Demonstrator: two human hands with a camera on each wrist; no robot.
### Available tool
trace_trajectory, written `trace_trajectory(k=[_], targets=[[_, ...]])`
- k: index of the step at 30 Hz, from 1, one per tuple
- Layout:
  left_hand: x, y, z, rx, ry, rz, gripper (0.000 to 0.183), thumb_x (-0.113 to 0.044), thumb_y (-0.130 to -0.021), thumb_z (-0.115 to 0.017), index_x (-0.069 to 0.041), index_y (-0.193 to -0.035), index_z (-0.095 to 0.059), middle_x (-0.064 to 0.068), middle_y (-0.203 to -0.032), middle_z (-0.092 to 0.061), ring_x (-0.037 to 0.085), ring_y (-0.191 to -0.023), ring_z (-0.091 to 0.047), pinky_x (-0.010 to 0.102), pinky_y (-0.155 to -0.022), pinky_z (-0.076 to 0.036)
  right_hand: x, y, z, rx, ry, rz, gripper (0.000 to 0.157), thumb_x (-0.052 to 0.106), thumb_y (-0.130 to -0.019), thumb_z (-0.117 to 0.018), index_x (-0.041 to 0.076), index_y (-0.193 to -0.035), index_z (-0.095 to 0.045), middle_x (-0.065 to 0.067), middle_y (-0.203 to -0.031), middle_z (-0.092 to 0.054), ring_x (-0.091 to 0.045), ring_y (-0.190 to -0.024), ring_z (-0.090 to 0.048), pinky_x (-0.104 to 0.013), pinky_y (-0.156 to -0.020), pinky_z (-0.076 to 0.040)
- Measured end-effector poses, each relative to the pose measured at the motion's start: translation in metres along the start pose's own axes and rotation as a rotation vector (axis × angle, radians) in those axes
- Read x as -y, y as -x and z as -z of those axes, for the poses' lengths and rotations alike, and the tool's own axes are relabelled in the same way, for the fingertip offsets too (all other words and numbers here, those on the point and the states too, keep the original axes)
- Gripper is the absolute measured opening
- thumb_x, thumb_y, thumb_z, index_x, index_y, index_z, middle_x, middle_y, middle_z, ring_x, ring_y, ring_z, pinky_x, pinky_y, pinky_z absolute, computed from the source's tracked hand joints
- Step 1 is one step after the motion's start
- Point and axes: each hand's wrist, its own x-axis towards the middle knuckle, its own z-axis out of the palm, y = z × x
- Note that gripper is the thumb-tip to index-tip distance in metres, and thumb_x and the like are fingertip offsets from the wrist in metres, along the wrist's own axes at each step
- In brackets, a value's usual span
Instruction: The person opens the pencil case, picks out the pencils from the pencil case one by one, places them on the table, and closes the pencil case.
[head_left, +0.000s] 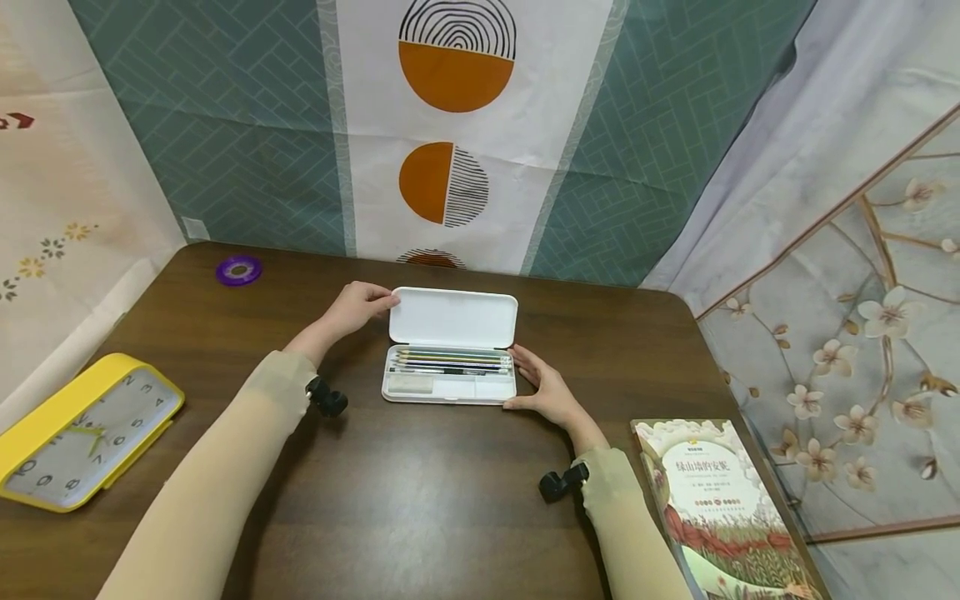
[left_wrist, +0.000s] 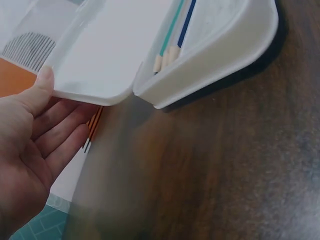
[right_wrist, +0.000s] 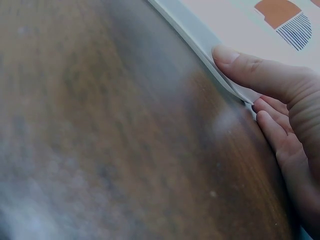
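A white pencil case (head_left: 453, 389) lies on the brown table with its hinged lid (head_left: 453, 318) raised at the back. Inside it are several pencils (head_left: 450, 359) in a row and a pale eraser-like block (head_left: 410, 383) at the front left. My left hand (head_left: 356, 308) pinches the lid's left edge, thumb on the inner face and fingers behind it, as the left wrist view shows. At the case's right end, my right hand (head_left: 550, 393) grips the base, with the thumb at the front corner and the fingers along the short side.
A yellow-framed clock (head_left: 97, 433) is at the left, and a purple round object (head_left: 238, 270) near the back left corner. On the right lies a book (head_left: 723, 508) with an illustrated cover. Patterned cloth (head_left: 255, 125) hangs behind the table (head_left: 420, 500).
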Motion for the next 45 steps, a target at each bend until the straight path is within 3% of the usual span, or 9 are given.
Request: trace_trajectory(k=[14,27,32,39,45], targets=[[0.012,0.004,-0.013,-0.023,0.033,0.052,0.045,-0.025,-0.098,-0.059,0.008,-0.129,-0.058,0.027,-0.124,-0.063,0.036,-0.101,-0.069,0.046,-0.092,-0.054,0.001,0.0,0.0,0.03,0.002,-0.009,0.102,-0.004,-0.071,-0.083,-0.001,-0.153,-0.023,-0.02,-0.156,-0.034,-0.032,-0.145,-0.031,-0.044,-0.118,-0.027],[0.007,0.012,-0.016,-0.066,0.026,0.003,0.04,-0.021,-0.098,-0.059,0.009,-0.125,-0.061,0.027,-0.116,-0.067,0.035,-0.096,-0.07,0.045,-0.088,-0.056,0.005,-0.004,0.009,0.106,-0.025,0.009,0.108,0.003,-0.071,-0.086,0.0,-0.154,-0.018,-0.02,-0.156,-0.033,-0.032,-0.146,-0.031,-0.046,-0.118,-0.027],[0.008,0.013,-0.016,-0.074,0.016,0.001,0.041,-0.023,-0.098,-0.059,0.008,-0.125,-0.062,0.026,-0.117,-0.067,0.035,-0.096,-0.07,0.046,-0.088,-0.056,0.008,-0.006,0.015,0.139,-0.024,0.004,0.106,-0.001,-0.072,-0.083,-0.001,-0.154,-0.017,-0.023,-0.155,-0.032,-0.036,-0.144,-0.032,-0.049,-0.117,-0.029],[0.007,0.013,-0.017,-0.082,0.001,-0.014,0.04,-0.024,-0.098,-0.06,0.007,-0.124,-0.063,0.025,-0.115,-0.068,0.034,-0.095,-0.07,0.046,-0.088,-0.056,0.011,-0.009,0.021,0.082,0.044,0.031,0.104,-0.002,-0.071,-0.084,-0.002,-0.153,-0.021,-0.023,-0.155,-0.033,-0.037,-0.144,-0.032,-0.051,-0.115,-0.031],[0.005,0.014,-0.017,-0.082,-0.011,-0.014,0.04,-0.025,-0.098,-0.06,0.006,-0.124,-0.063,0.025,-0.115,-0.068,0.034,-0.094,-0.07,0.046,-0.088,-0.056,0.012,-0.014,0.018,0.032,0.064,0.092,0.108,-0.005,-0.069,-0.085,0.002,-0.155,-0.019,-0.018,-0.161,-0.022,-0.036,-0.148,-0.024,-0.051,-0.117,-0.028]])
